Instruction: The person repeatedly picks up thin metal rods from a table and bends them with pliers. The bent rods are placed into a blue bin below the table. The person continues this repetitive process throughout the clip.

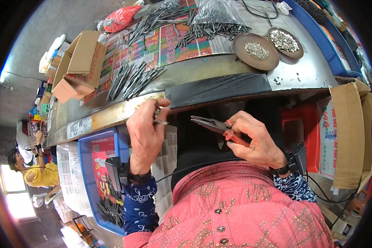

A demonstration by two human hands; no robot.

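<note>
My right hand (256,138) is closed round the orange-red handles of a pair of pliers (211,124). Their long metal jaws point left, and nothing shows clearly between them. My left hand (146,130) is held up at the table's front edge, its fingers curled in a pinch. Small silvery metal pieces (161,121) show at its fingertips, partly hidden by the fingers. A gap separates the plier tips from the left hand. Just beyond that hand, a loose bundle of thin dark rods (134,80) lies on the table (219,66).
Two brown dishes of small metal parts, a round dish (256,62) and a smaller dish (294,54), stand at the back right. More dark rods (153,25) lie farther back. An open cardboard box (76,68) stands left; a blue tray (84,165) sits below. A person in yellow (43,174) works far left.
</note>
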